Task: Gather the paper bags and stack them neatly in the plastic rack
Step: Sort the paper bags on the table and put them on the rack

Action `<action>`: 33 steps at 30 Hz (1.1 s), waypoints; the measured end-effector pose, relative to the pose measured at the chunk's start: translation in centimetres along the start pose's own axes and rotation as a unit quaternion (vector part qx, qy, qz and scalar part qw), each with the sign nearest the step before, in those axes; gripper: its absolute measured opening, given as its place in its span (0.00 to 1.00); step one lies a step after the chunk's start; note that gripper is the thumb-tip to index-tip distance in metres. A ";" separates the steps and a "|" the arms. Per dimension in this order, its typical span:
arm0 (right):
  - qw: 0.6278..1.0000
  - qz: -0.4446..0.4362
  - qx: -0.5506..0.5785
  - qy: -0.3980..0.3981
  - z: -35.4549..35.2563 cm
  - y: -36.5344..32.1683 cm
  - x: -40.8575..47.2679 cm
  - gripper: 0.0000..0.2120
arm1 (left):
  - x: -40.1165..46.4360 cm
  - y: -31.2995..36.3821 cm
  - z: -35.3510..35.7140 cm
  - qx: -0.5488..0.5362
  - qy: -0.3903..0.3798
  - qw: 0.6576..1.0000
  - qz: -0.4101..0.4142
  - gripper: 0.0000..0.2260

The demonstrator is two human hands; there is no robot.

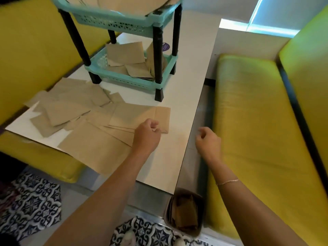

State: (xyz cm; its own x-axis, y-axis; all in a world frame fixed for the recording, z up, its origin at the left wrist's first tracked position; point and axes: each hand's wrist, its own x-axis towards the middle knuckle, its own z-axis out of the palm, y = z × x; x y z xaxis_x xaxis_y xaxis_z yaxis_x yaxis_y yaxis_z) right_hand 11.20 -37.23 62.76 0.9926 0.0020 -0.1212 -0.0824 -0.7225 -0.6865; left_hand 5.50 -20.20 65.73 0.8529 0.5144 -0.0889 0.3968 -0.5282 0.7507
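Several flat brown paper bags [85, 121] lie scattered over the left part of the white table [191, 82]. My left hand [147, 134] sits at the right edge of the pile, its fingers curled and pinching the corner of a small stack of bags [140, 115]. My right hand [208, 141] hovers past the table's right edge, loosely curled, holding nothing. The teal plastic rack [131, 80] with black legs stands at the far end of the table. Its lower shelf holds several bags [127, 57] lying unevenly, and more paper fills the upper shelf [110, 20].
Yellow padded benches flank the table, one on the right [252, 121] and one on the left [35, 50]. A small bin with brown paper [185, 212] stands on the floor below the table's near end. Patterned cloth [32, 201] lies at the lower left.
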 end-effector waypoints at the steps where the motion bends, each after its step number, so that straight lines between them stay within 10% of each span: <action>1: 1.000 -0.009 0.019 0.010 0.0 -2.0 0.2 0.15 | 0.6 -0.6 -0.7 0.009 0.010 1.000 -0.011 0.12; 11: 0.987 0.139 -0.030 -0.080 7.9 -11.9 2.2 0.33 | 5.4 -7.0 -6.1 0.163 -0.090 0.982 0.009 0.14; 18: 0.977 0.177 -0.028 -0.119 6.8 -13.5 2.8 0.15 | 6.9 -8.3 -8.1 0.171 -0.064 0.983 0.036 0.15; 29: 0.985 0.163 0.018 0.055 -4.2 -12.4 -1.5 0.15 | 9.9 -7.9 -10.8 0.106 -0.064 0.985 -0.118 0.40; 33: 0.972 0.185 0.030 0.139 -6.5 -9.2 -3.3 0.19 | 9.7 -5.8 -10.8 0.078 -0.049 0.992 -0.085 0.19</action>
State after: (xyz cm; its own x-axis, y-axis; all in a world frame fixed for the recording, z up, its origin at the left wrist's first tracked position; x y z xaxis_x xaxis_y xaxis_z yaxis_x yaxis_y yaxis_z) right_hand 9.30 -35.05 74.11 0.8789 -0.4440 -0.1746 -0.4351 -0.5958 -0.6751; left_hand 7.81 -4.83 67.58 0.7953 0.5404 -0.2748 0.5787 -0.5417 0.6096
